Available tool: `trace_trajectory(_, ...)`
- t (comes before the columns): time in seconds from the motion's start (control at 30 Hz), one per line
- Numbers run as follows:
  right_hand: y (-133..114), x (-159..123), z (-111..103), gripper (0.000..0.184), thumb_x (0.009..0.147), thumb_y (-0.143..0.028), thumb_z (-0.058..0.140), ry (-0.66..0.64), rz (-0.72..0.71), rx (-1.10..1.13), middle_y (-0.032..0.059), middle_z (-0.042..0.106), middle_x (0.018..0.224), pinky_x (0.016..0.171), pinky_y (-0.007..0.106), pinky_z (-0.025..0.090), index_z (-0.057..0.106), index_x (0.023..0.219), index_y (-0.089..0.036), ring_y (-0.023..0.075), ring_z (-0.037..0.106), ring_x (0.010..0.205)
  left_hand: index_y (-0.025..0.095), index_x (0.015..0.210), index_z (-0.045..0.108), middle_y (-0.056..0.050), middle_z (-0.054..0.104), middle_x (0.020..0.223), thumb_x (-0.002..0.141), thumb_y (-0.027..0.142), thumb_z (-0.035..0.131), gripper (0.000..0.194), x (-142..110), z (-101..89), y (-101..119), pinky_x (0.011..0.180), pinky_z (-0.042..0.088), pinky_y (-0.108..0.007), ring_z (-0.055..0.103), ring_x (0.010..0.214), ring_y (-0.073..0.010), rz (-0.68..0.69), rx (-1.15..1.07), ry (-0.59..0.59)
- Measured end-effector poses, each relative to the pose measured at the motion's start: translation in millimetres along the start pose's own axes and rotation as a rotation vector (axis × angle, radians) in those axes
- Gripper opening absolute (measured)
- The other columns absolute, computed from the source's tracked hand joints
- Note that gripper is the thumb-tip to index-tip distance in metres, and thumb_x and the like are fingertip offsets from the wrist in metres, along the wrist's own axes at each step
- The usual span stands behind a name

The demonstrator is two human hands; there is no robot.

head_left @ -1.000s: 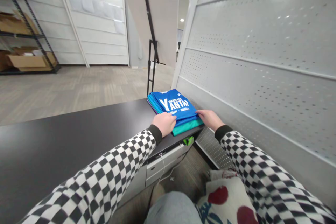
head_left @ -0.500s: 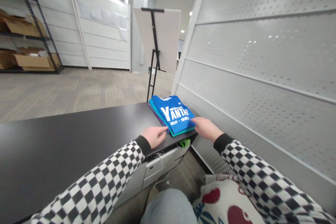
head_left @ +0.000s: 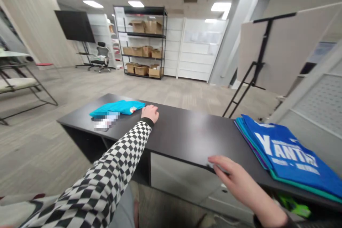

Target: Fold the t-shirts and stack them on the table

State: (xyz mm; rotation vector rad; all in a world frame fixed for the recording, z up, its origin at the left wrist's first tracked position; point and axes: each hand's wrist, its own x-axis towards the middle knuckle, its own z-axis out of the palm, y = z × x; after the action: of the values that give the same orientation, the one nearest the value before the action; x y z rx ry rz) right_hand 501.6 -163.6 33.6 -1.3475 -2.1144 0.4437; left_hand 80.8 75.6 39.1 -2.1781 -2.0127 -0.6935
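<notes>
My left hand (head_left: pixel 150 113) is low over the black tabletop (head_left: pixel 184 128), against the right end of a bright cyan garment (head_left: pixel 117 107) that lies loosely bunched. Its fingers are slightly bent, and I see no cloth between them. Above the front edge of the table is my right hand (head_left: pixel 229 171), open, thumb apart from the outstretched fingers, holding nothing. To the right of it, a blue shirt (head_left: pixel 285 149) with white lettering tops a neat stack of folded shirts; teal and purple edges show beneath.
A pixelated patch (head_left: pixel 107 121) covers something by the cyan garment. Bright green items (head_left: pixel 294 205) sit in a compartment under the right end. An easel with a board (head_left: pixel 283 50) stands behind the stack. Shelving with cardboard boxes (head_left: pixel 141 69) is farther back.
My view has swung left, bringing the cyan garment into sight. Both hands have left the shirt stack; my left hand has travelled far left, my right a shorter way.
</notes>
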Motion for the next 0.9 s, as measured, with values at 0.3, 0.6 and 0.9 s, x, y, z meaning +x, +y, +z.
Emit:
trace_trajectory(0.3, -29, 58, 90, 0.034, 0.106, -0.051, 0.062, 0.025, -0.041, 0.100, 0.0085, 0.087, 0.126, 0.111, 0.059, 0.066, 0.089, 0.116, -0.034, 0.0361, 0.083, 0.118, 0.008, 0.155, 0.064, -0.028, 0.070, 0.145, 0.099, 0.018, 0.057, 0.057, -6, -17.3, -86, 0.119, 0.045, -0.054, 0.062, 0.140, -0.0424, -0.299, -0.079, 0.000)
trace_trajectory(0.6, -16, 95, 104, 0.063, 0.098, -0.061, 0.071, 0.191, 0.196, 0.248, 0.0168, 0.080, 0.143, 0.098, 0.055, 0.069, 0.072, 0.150, -0.026, 0.0367, 0.082, 0.116, 0.019, 0.126, 0.086, -0.013, 0.086, 0.123, 0.104, 0.036, 0.070, 0.033, -43, 8.0, -3, 0.112, 0.060, -0.044, 0.079, 0.119, -0.0283, 0.170, -0.950, -0.059)
trace_trajectory(0.9, -6, 108, 103, 0.062, 0.087, -0.059, 0.086, 0.334, 0.210, 0.462, 0.0131, 0.080, 0.134, 0.109, 0.055, 0.065, 0.071, 0.137, -0.027, 0.0362, 0.079, 0.121, 0.015, 0.123, 0.085, -0.015, 0.087, 0.115, 0.092, 0.060, 0.089, 0.055, -92, 22.0, 76, 0.106, 0.064, -0.045, 0.082, 0.108, -0.0292, -0.037, -1.678, -0.246)
